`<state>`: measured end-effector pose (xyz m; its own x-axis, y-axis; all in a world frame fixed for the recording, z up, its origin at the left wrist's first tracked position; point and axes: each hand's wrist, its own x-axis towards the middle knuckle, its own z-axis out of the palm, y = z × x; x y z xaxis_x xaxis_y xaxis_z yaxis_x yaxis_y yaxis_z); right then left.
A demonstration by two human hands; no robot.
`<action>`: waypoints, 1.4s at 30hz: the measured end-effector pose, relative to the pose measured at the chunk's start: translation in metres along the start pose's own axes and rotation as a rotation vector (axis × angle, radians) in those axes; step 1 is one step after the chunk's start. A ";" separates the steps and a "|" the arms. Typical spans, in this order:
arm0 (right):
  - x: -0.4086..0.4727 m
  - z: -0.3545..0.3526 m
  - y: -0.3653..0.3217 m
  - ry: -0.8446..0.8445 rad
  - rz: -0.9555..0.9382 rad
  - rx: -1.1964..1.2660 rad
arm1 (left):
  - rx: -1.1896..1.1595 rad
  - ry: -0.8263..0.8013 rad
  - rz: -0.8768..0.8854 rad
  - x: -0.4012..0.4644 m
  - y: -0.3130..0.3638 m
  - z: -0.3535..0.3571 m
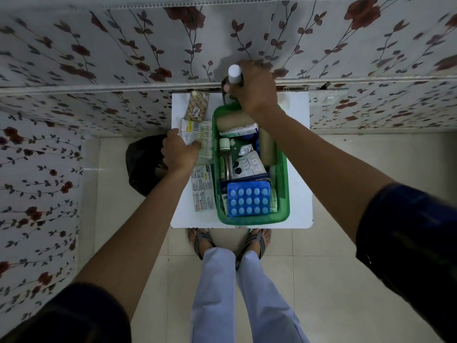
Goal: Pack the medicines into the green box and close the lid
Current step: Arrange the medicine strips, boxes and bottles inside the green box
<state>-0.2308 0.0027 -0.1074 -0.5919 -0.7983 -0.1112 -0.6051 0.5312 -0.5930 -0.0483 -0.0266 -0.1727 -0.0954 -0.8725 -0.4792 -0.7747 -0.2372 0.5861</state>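
White table (299, 169): 1 green box (284, 184); right hand (254, 92) grips 1 bottle (234, 74), left hand (179, 151) cartons (197, 134).

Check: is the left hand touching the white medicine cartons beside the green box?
Touching. In the head view the left hand has its fingers lying on the white medicine cartons, overlapping their near edge with no gap, just left of the green box.

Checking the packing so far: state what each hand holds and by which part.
The right hand grips a white-capped bottle around its body, below the cap. The left hand pinches the near edge of a white medicine carton on the white table.
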 end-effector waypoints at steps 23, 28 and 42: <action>-0.097 -0.026 0.010 -0.281 0.155 0.140 | -0.072 -0.002 -0.031 -0.036 -0.035 -0.018; -0.101 -0.009 0.013 -0.168 0.131 -0.124 | 0.147 -0.071 -0.036 -0.064 -0.053 -0.004; -0.118 -0.020 0.019 -0.110 0.050 -0.131 | -0.016 -0.063 -0.128 -0.076 -0.038 -0.011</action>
<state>-0.1829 0.1128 -0.0900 -0.5657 -0.7921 -0.2292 -0.6445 0.5981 -0.4764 -0.0049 0.0435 -0.1514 -0.0360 -0.8063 -0.5904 -0.7732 -0.3518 0.5276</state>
